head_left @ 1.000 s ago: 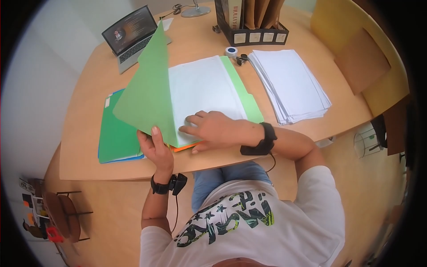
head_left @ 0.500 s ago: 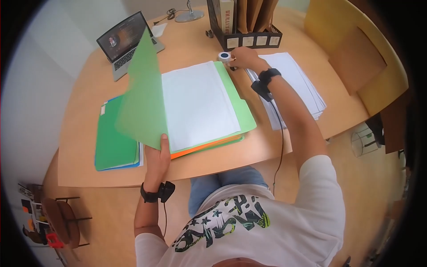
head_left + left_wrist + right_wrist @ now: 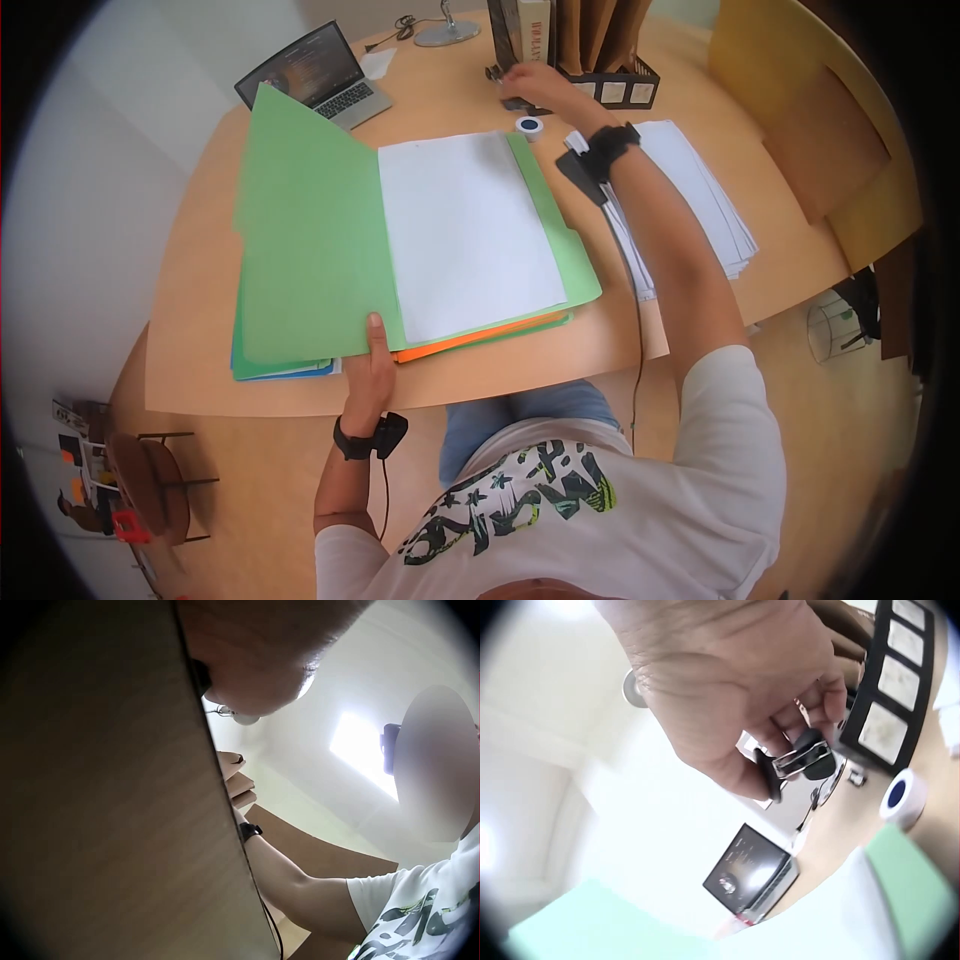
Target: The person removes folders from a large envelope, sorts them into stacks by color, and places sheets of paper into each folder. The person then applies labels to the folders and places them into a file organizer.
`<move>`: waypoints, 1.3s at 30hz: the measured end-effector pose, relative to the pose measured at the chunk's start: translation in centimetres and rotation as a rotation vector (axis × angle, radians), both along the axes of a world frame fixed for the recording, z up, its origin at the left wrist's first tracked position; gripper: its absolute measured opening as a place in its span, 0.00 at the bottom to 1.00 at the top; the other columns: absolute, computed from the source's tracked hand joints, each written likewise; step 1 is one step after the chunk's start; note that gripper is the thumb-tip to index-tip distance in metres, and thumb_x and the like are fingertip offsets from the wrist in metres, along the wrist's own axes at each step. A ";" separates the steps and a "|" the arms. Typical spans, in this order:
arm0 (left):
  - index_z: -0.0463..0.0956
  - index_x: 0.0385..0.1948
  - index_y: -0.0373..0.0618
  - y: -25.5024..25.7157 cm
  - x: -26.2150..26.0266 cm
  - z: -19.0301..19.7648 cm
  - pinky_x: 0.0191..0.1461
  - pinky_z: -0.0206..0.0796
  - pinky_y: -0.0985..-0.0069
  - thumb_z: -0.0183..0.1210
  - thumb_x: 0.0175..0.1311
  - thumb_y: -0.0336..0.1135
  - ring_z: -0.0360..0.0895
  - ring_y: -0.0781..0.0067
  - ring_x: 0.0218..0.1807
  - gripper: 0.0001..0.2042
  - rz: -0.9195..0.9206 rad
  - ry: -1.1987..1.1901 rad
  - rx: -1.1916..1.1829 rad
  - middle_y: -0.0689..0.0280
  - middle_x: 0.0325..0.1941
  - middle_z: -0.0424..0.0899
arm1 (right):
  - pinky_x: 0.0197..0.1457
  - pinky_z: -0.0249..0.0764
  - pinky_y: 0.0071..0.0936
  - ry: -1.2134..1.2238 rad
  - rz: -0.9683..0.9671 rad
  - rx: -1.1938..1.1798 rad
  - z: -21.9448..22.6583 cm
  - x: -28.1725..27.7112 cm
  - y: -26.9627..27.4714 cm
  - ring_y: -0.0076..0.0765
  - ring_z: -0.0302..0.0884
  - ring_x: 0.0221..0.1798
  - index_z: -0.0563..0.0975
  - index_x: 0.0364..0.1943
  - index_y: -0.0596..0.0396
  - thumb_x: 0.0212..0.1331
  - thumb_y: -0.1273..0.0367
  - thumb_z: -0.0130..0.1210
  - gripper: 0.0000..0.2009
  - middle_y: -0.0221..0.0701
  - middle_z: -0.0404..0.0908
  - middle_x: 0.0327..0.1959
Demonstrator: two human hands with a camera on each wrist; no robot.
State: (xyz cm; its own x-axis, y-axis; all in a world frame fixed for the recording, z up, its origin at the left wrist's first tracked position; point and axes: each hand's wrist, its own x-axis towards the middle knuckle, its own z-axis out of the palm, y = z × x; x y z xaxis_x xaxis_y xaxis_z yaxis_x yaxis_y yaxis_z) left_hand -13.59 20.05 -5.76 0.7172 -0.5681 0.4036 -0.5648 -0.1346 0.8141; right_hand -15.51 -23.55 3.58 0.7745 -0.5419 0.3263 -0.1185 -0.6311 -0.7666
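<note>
In the head view a light green folder (image 3: 310,240) lies spread on a stack, white sheets (image 3: 470,240) on its right side. My left hand (image 3: 372,375) holds the front cover at its lower edge, thumb on top, fingers hidden beneath. My right hand (image 3: 545,88) is over the far side of the table, in front of the black organizer (image 3: 640,93). In the right wrist view its thumb and fingers pinch a black and metal staple remover (image 3: 802,759). The left wrist view is mostly filled by a dark surface close to the lens.
Beside the folder lies a stack of papers (image 3: 690,190), partly behind the right forearm. A small white roll with a blue centre (image 3: 529,127) sits between folder and organizer. A laptop (image 3: 320,75) stands at the back left. Darker green folders (image 3: 285,372) show under the cover.
The right hand left the sheets, reached the staple remover near the white roll, and carried it away toward the organizer's left side. The left hand's cover has swung lower to the left.
</note>
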 end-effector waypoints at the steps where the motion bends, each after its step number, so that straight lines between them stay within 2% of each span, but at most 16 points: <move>1: 0.68 0.46 0.30 0.0 -0.3 0.3 0.54 0.61 0.69 0.41 0.74 0.37 0.68 0.64 0.45 0.16 -0.002 0.011 0.006 0.57 0.42 0.72 | 0.40 0.69 0.25 -0.029 0.072 0.170 0.2 1.0 0.9 0.27 0.74 0.35 0.79 0.34 0.57 0.51 0.63 0.59 0.13 0.31 0.79 0.31; 2: 0.68 0.47 0.30 0.0 -0.6 1.1 0.54 0.61 0.69 0.41 0.74 0.38 0.68 0.64 0.46 0.16 -0.002 0.018 0.010 0.57 0.43 0.73 | 0.46 0.68 0.22 -0.063 0.146 0.338 0.4 2.3 1.8 0.22 0.73 0.39 0.78 0.37 0.56 0.55 0.62 0.59 0.12 0.25 0.77 0.34; 5: 0.68 0.48 0.30 0.0 -0.7 0.9 0.54 0.62 0.69 0.41 0.74 0.38 0.69 0.64 0.46 0.17 -0.003 -0.032 -0.007 0.57 0.44 0.73 | 0.46 0.68 0.24 -0.163 0.186 0.526 -0.2 6.4 4.7 0.21 0.72 0.40 0.77 0.39 0.54 0.59 0.63 0.58 0.10 0.26 0.77 0.36; 8: 0.68 0.47 0.30 0.4 0.1 -0.2 0.53 0.62 0.69 0.42 0.74 0.37 0.69 0.65 0.46 0.16 -0.030 -0.047 0.000 0.57 0.44 0.73 | 0.44 0.67 0.24 -0.270 0.216 0.613 -1.5 10.6 6.4 0.21 0.71 0.40 0.77 0.38 0.52 0.59 0.62 0.58 0.10 0.25 0.77 0.36; 11: 0.68 0.47 0.30 0.2 -0.2 0.1 0.53 0.62 0.69 0.42 0.74 0.37 0.69 0.65 0.45 0.15 -0.032 -0.054 -0.009 0.57 0.44 0.73 | 0.44 0.66 0.22 -0.165 0.235 0.503 -1.9 12.3 7.2 0.20 0.71 0.40 0.78 0.37 0.50 0.60 0.61 0.57 0.09 0.23 0.78 0.36; 17: 0.66 0.51 0.29 0.1 0.0 -0.1 0.56 0.61 0.66 0.42 0.74 0.36 0.70 0.60 0.49 0.16 -0.039 -0.078 -0.005 0.53 0.47 0.73 | 0.42 0.63 0.18 0.062 0.376 0.553 -1.9 12.9 7.8 0.14 0.70 0.37 0.79 0.36 0.45 0.60 0.62 0.57 0.06 0.19 0.78 0.33; 20: 0.65 0.52 0.28 0.1 0.0 -0.2 0.58 0.60 0.65 0.42 0.74 0.35 0.69 0.57 0.51 0.17 -0.045 -0.073 0.005 0.51 0.50 0.72 | 0.42 0.62 0.16 0.056 0.368 0.545 -2.6 13.3 8.1 0.13 0.70 0.38 0.79 0.37 0.45 0.60 0.61 0.57 0.07 0.18 0.79 0.34; 23: 0.65 0.53 0.28 0.1 -0.1 0.0 0.59 0.60 0.64 0.42 0.73 0.35 0.70 0.56 0.52 0.17 -0.047 -0.072 0.021 0.50 0.51 0.72 | 0.45 0.63 0.16 0.063 0.371 0.569 -2.6 13.2 8.1 0.15 0.73 0.41 0.79 0.38 0.46 0.60 0.61 0.57 0.08 0.20 0.80 0.35; 27: 0.65 0.54 0.28 0.2 -0.5 0.5 0.60 0.59 0.64 0.41 0.73 0.35 0.70 0.54 0.53 0.17 -0.046 -0.078 0.087 0.48 0.52 0.72 | 0.46 0.67 0.22 -0.251 0.210 0.407 -2.6 12.1 6.7 0.24 0.76 0.40 0.80 0.39 0.54 0.57 0.62 0.59 0.12 0.27 0.81 0.36; 29: 0.63 0.56 0.29 0.0 -0.3 0.8 0.58 0.62 0.63 0.43 0.72 0.33 0.71 0.50 0.52 0.17 -0.072 -0.249 0.168 0.46 0.53 0.71 | 0.43 0.72 0.27 -0.390 0.075 0.332 -3.5 11.8 3.8 0.32 0.78 0.37 0.80 0.39 0.59 0.53 0.63 0.61 0.15 0.32 0.82 0.36; 30: 0.63 0.57 0.30 -0.2 -0.2 1.0 0.58 0.63 0.63 0.43 0.71 0.33 0.71 0.48 0.52 0.18 -0.087 -0.332 0.206 0.45 0.53 0.71 | 0.43 0.72 0.28 -0.370 0.009 0.272 -3.8 10.7 2.3 0.33 0.79 0.37 0.80 0.39 0.60 0.52 0.62 0.61 0.16 0.34 0.83 0.35; 33: 0.60 0.61 0.34 -1.6 -1.0 3.1 0.52 0.68 0.60 0.49 0.63 0.28 0.72 0.44 0.52 0.23 -0.088 -0.343 0.322 0.45 0.55 0.69 | 0.43 0.72 0.28 -0.281 -0.150 0.113 -3.7 6.2 -0.9 0.33 0.79 0.38 0.79 0.40 0.61 0.52 0.60 0.62 0.18 0.36 0.82 0.35; 34: 0.57 0.64 0.38 -2.1 -1.2 3.5 0.46 0.72 0.60 0.55 0.54 0.25 0.73 0.44 0.49 0.32 -0.083 -0.523 0.324 0.47 0.58 0.68 | 0.43 0.71 0.27 -0.240 -0.180 0.079 -3.8 4.7 -1.6 0.31 0.78 0.39 0.79 0.41 0.62 0.52 0.60 0.62 0.19 0.34 0.82 0.36; 35: 0.57 0.64 0.40 -2.3 -1.7 4.5 0.44 0.73 0.62 0.57 0.47 0.23 0.74 0.48 0.48 0.36 -0.106 -0.551 0.461 0.49 0.59 0.68 | 0.43 0.71 0.26 -0.200 -0.210 0.046 -3.9 3.4 -2.5 0.30 0.77 0.39 0.78 0.42 0.63 0.53 0.60 0.62 0.19 0.33 0.81 0.36; 37: 0.60 0.63 0.43 -2.5 -2.0 4.6 0.42 0.74 0.63 0.60 0.49 0.28 0.74 0.53 0.47 0.34 -0.124 -0.625 0.637 0.51 0.58 0.70 | 0.42 0.73 0.30 -0.126 -0.185 -0.082 -4.7 0.9 -3.8 0.37 0.79 0.37 0.80 0.36 0.60 0.47 0.58 0.62 0.19 0.37 0.82 0.33; 39: 0.63 0.62 0.47 -2.4 -2.1 4.2 0.40 0.73 0.64 0.61 0.51 0.32 0.73 0.55 0.48 0.31 -0.133 -0.694 0.658 0.53 0.58 0.71 | 0.42 0.74 0.33 0.014 -0.170 -0.187 -4.8 -1.1 -4.4 0.41 0.81 0.37 0.82 0.33 0.58 0.43 0.57 0.62 0.19 0.39 0.83 0.31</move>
